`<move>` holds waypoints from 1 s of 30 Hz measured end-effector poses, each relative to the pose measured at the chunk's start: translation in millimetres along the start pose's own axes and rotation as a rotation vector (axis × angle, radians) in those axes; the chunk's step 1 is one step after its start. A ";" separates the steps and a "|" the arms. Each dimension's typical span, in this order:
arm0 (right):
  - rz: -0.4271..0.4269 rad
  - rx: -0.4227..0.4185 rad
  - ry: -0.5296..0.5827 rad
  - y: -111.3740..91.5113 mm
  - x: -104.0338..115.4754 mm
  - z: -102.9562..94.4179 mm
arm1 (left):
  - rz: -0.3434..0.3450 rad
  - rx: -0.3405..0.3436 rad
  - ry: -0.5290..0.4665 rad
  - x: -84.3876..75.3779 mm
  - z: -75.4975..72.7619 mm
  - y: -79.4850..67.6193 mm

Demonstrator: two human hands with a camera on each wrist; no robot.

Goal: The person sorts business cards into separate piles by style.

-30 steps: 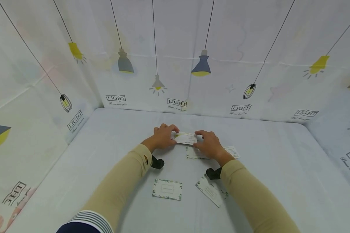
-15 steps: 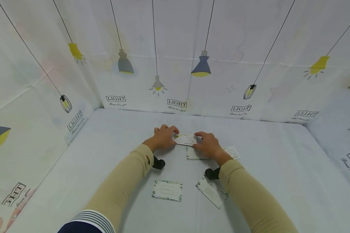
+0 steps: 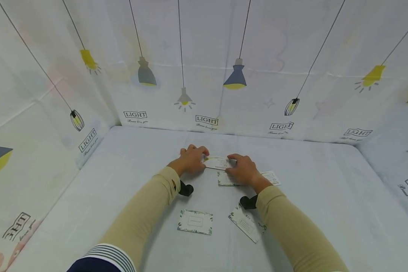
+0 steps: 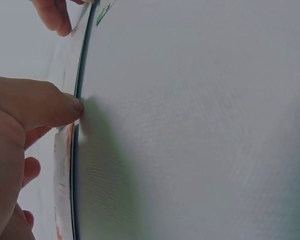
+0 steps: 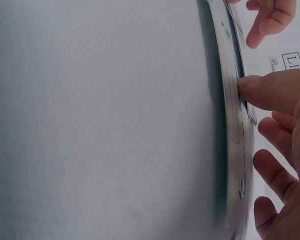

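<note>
In the head view a white card [image 3: 216,163] with a yellow curve and small print lies between my two hands. My left hand [image 3: 191,160] pinches its left end, with the thumb [image 4: 65,111] at the near edge in the left wrist view. At the right end my right hand [image 3: 243,169] grips it between curled fingers and thumb; that thumb [image 5: 260,90] presses the near edge in the right wrist view. Just below, partly under my right hand, is a leaf-bordered card [image 3: 226,179]. Another printed card [image 3: 271,177] shows past the right wrist.
Nearer me on the white tablecloth [image 3: 149,241] lie a leaf-bordered card [image 3: 195,221] and a tilted leaf-bordered card [image 3: 244,223], partly covered by the right sleeve. Black wrist mounts hang under both cuffs. A lamp-print cloth wall [image 3: 258,102] rises behind the table.
Almost nothing differs. Both hands keep hold of the white card at the same spot, with only tiny shifts; the other cards lie where they were.
</note>
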State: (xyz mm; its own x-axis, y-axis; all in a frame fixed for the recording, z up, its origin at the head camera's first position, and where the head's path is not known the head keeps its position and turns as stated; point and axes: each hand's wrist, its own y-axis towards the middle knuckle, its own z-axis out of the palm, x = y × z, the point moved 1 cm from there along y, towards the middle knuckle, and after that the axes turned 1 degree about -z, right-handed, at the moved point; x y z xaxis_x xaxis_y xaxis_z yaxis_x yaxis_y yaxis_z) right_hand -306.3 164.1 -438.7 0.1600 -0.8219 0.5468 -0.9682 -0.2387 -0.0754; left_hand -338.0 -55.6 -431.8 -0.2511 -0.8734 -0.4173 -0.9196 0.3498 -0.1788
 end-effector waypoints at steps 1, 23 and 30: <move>-0.001 0.001 -0.006 0.0 -0.5 0.0 | 0.002 0.002 0.004 -0.4 -0.6 0.0; 0.052 0.028 0.033 3.4 -4.8 1.9 | -0.004 0.032 0.025 -1.8 -1.9 -0.1; 0.017 0.018 0.030 -7.3 -7.6 -13.8 | 0.026 0.020 -0.017 -6.4 -5.0 -3.3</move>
State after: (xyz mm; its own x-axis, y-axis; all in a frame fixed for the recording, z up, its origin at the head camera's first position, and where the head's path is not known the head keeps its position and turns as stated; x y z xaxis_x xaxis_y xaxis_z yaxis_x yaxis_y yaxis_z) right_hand -303.1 179.3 -430.9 0.1377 -0.8101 0.5699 -0.9671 -0.2343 -0.0994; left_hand -334.9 -52.9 -424.1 -0.2694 -0.8581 -0.4371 -0.9065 0.3792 -0.1858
